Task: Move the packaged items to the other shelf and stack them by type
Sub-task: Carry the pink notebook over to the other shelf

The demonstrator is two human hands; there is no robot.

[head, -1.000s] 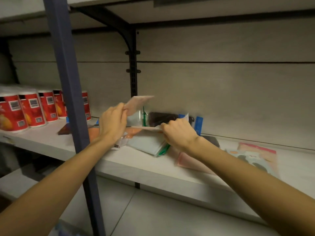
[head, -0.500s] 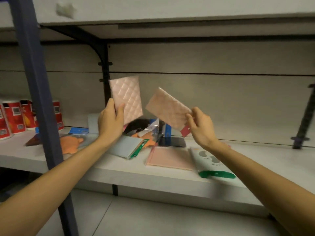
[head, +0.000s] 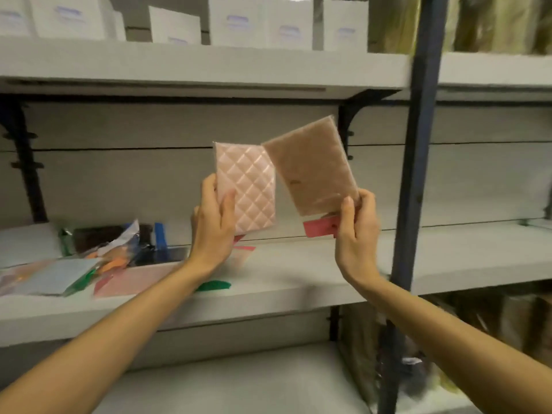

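Grey shelf (head: pixel 283 273) behind, left hand (head: pixel 213 225) gripping quilted packet (head: pixel 246 186), right hand (head: pixel 357 225) pinching tan packet (head: pixel 310 171) above

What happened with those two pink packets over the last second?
Both were lifted off the cluttered shelf. The left hand raised the quilted pink packet upright, and the right hand brought the second pink packet up beside it, edges nearly meeting. The view swung right, toward the blue post. The pile of packets stayed on the shelf.
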